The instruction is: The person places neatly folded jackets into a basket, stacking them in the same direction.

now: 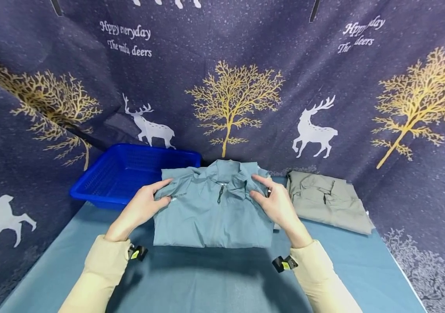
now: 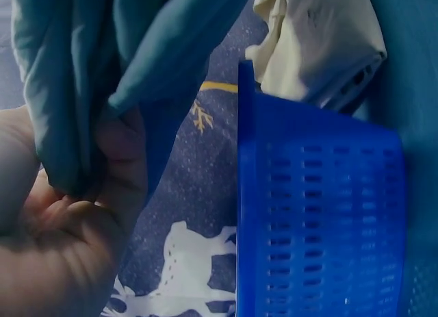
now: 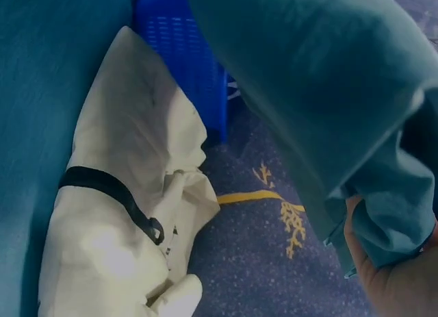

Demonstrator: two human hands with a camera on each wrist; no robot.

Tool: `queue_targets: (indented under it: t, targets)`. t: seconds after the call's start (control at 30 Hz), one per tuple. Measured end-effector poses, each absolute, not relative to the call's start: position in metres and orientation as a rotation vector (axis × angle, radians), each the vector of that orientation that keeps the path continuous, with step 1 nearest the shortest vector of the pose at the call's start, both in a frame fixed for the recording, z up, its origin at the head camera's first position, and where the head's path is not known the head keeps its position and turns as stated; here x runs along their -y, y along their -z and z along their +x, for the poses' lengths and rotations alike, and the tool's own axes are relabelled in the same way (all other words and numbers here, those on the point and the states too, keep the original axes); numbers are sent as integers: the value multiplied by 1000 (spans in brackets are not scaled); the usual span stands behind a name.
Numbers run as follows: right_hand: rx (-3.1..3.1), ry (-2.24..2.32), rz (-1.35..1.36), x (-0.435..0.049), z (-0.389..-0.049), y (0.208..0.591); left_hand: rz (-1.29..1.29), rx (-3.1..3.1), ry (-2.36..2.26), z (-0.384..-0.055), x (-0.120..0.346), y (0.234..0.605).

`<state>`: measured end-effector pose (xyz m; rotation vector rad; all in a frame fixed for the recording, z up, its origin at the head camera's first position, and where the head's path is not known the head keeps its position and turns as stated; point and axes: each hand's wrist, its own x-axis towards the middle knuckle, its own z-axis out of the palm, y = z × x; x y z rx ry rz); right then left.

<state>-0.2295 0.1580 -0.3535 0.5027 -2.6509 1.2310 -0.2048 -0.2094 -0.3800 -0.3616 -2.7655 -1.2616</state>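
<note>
A folded teal jacket (image 1: 212, 221) with a stand-up collar and a short front zip hangs raised over the table, collar at the far side. My left hand (image 1: 139, 209) pinches its left edge between thumb and fingers; in the left wrist view, gathered folds of the teal cloth (image 2: 61, 105) lie in that grip. At the opposite edge, beside the collar, my right hand (image 1: 280, 206) grips the jacket with the thumb on the front. Part of the right fingers is hidden by cloth in the right wrist view.
Back left stands a blue plastic basket (image 1: 102, 198) with slotted walls, partly covered by the jacket. A folded grey-beige garment (image 1: 329, 208) lies at the back right. The right wrist view shows a cream garment (image 3: 123, 118) with a black strap. Behind the teal-covered table (image 1: 206, 282) hangs patterned cloth.
</note>
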Motion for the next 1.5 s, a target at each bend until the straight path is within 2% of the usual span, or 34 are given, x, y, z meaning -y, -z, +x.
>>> queue_targets:
  t: [0.43,0.8,1.5]
  targets:
    - [2624,-1119,562,-121,-261,342,-320,2814,1215,-222,237,375]
    - [2601,-1406,607,-86,-286,334,-305,2857,1203,-236,269,363]
    - [2673,-1507,512,-27,-316,338,-266,3070,1011,-265,318,338]
